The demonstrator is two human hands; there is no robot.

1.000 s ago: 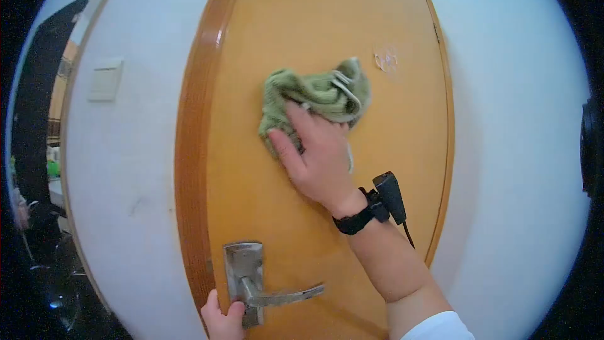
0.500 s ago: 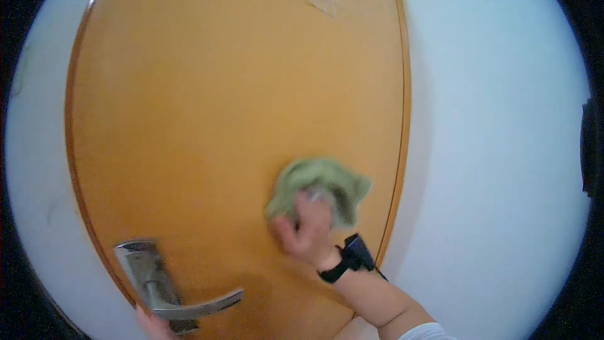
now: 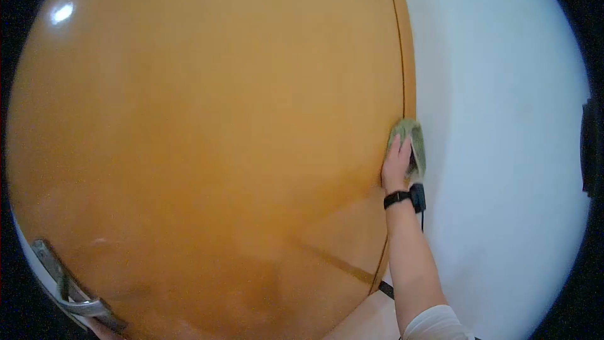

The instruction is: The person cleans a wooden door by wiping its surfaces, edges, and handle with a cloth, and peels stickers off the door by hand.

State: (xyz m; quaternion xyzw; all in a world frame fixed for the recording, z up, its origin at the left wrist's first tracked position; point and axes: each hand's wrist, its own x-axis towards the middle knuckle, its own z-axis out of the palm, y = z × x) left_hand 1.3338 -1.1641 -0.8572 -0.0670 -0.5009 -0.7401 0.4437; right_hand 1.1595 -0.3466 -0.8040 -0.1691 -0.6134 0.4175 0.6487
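My right hand [image 3: 396, 165] presses a green cloth [image 3: 415, 141] against the wooden frame [image 3: 409, 69] at the door's right edge. Its fingers point upward over the cloth. A black strap with a small box [image 3: 406, 198] is round that wrist. At the lower left, a metal door handle [image 3: 85, 307] sits on its plate on the orange-brown door [image 3: 207, 119]. Only a sliver of my left hand [image 3: 104, 332] shows below the handle; its fingers are hidden, so its grip cannot be made out.
A white wall [image 3: 497, 119] runs along the right of the frame. Pale floor [image 3: 365, 321] shows under the door's lower right corner, with a dark strip [image 3: 386, 289] at the wall's foot. Light glares on the door's upper left [image 3: 62, 12].
My right hand and the cloth have moved right and up, from the door's face to its frame. The view has shifted, bringing the handle further left.
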